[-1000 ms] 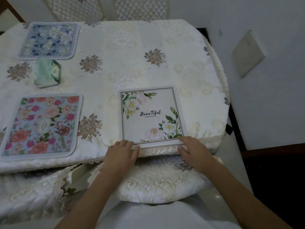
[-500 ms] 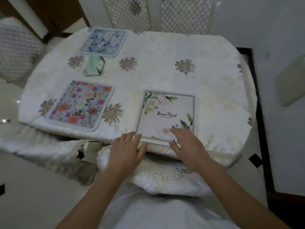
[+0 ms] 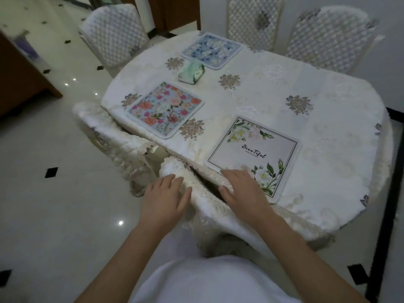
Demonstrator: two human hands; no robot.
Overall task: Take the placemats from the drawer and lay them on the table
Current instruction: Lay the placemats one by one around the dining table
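Observation:
Three placemats lie flat on the cream tablecloth of the table (image 3: 328, 132). A white one printed "Beautiful" with flowers (image 3: 253, 154) is nearest me at the table's front edge. A pink rose placemat (image 3: 165, 109) lies to its left. A blue floral placemat (image 3: 212, 50) lies at the far side. My right hand (image 3: 242, 190) rests flat, fingers spread, on the near corner of the white placemat. My left hand (image 3: 164, 199) is open, off the mat, over the lace-covered chair back (image 3: 209, 206) in front of me. No drawer is in view.
A green tissue pack (image 3: 192, 73) lies between the rose and blue placemats. Quilted chairs stand at the far side (image 3: 332, 36) and far left (image 3: 113, 33); another covered chair (image 3: 113, 136) is tucked in at the left. Glossy tiled floor (image 3: 54, 204) spreads to my left.
My view has swung left and pulled back from the table. My left hand has come off the white placemat's edge and moved left over the chair back. My right hand stays on the mat.

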